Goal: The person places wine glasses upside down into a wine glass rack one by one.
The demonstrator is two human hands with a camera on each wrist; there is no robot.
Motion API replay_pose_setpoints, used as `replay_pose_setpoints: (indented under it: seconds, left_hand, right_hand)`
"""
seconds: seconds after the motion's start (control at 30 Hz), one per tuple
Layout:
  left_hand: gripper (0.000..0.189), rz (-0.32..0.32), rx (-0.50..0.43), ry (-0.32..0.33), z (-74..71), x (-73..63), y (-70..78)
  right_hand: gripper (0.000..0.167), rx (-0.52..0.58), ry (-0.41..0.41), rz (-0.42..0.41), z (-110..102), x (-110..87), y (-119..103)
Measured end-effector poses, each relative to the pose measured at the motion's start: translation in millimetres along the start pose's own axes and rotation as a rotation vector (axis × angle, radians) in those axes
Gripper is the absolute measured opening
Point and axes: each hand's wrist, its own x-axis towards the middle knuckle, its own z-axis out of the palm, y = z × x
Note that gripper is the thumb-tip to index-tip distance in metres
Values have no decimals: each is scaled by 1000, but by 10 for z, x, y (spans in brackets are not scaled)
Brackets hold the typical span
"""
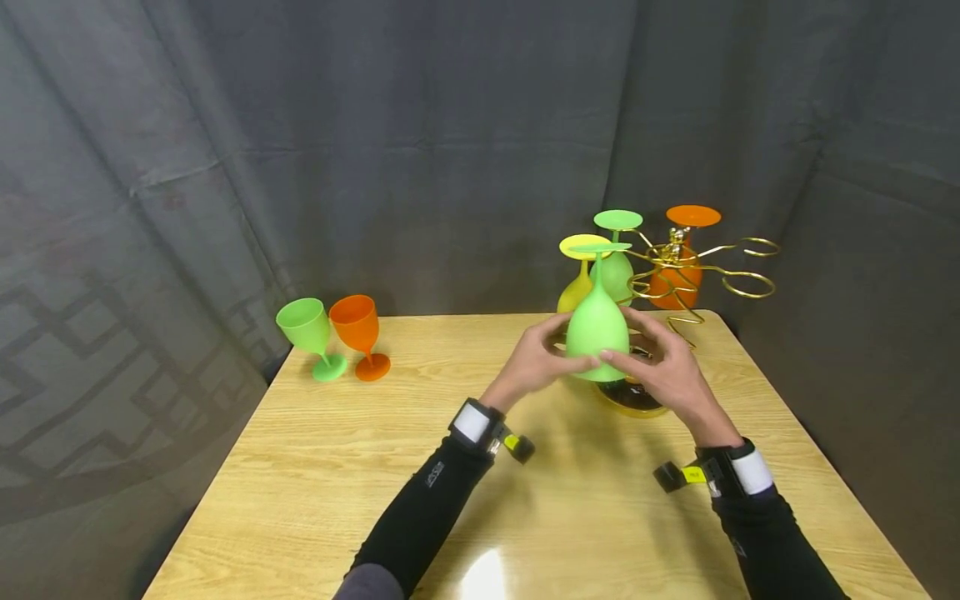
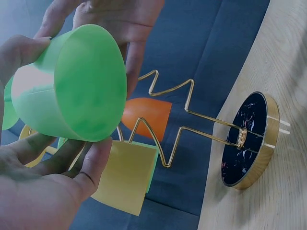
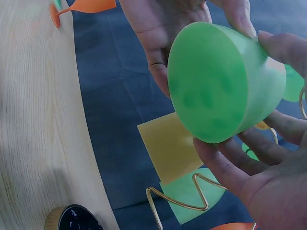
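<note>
A light-green plastic goblet (image 1: 597, 333) is upside down between both hands, above the table in the head view. My left hand (image 1: 531, 360) grips its bowl from the left, and my right hand (image 1: 666, 363) grips it from the right, thumbs on the near side. Both wrist views look into the bowl's open mouth. Just behind stands a gold wire rack (image 1: 676, 250) with looped arms and a round dark base (image 2: 243, 139). Upside down on it hang a yellow goblet (image 1: 575, 293), another green goblet (image 1: 617, 277) and an orange goblet (image 1: 693, 217).
At the table's back left stand a green goblet (image 1: 303, 325) and an orange goblet (image 1: 355, 323), both upright. The wooden table (image 1: 322, 483) backs onto a grey curtain (image 1: 420, 167). Bare wire loops of the rack stick out to the right.
</note>
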Motion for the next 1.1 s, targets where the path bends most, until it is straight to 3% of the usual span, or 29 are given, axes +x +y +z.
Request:
replay_pose_setpoints:
  seconds: [0.4, 0.77, 1.1]
  left_hand:
    - [85, -67, 26, 15, 85, 121, 25]
    - [78, -50, 58, 12, 185, 210, 42]
    - [77, -49, 61, -4, 287, 267, 100]
  right_hand:
    - [76, 11, 43, 9, -76, 41, 127]
    - [77, 11, 73, 52, -156, 8, 168]
    - [72, -8, 93, 43, -233, -42, 207]
